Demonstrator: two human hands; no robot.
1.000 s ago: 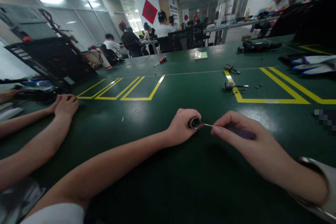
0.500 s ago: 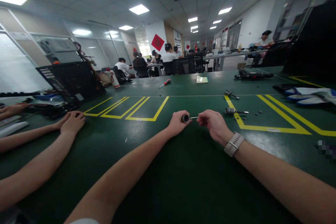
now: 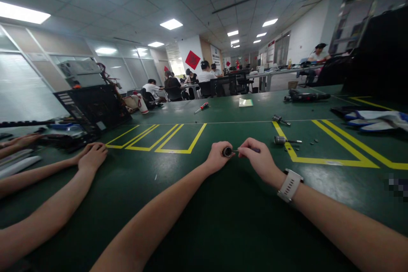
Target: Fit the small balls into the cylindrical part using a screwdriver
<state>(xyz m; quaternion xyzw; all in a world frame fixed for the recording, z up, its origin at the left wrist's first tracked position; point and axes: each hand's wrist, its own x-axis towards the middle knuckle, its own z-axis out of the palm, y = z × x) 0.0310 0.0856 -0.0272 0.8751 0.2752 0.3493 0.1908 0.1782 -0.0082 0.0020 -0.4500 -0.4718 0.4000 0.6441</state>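
Observation:
My left hand (image 3: 218, 157) is closed around a cylindrical metal part (image 3: 227, 151), whose round, dark open end faces me. It looks like a drill chuck. Close on its right, my right hand (image 3: 259, 158) pinches a slim tool (image 3: 256, 150) with a dark handle. The tool's thin metal shaft points left and reaches the side of the cylinder; the exact contact point is too small to make out. Right of my hands lie two similar parts with shanks, one nearer (image 3: 280, 140) and one farther (image 3: 278, 119), with several small dark pieces (image 3: 312, 142) beside them.
Yellow tape (image 3: 334, 162) marks the green table (image 3: 191, 204). Farther back are a red-handled screwdriver (image 3: 202, 107), a notepad (image 3: 245, 102) and a black power tool (image 3: 306, 95). Gloves (image 3: 376, 120) lie at right. A co-worker's hand (image 3: 93, 156) rests at left, before black equipment (image 3: 92, 108).
The slim tool's visible shaft between my hands has become shorter, and my right hand has turned, exposing the dark handle. The view has tilted slightly upward. My left hand still grips the cylinder.

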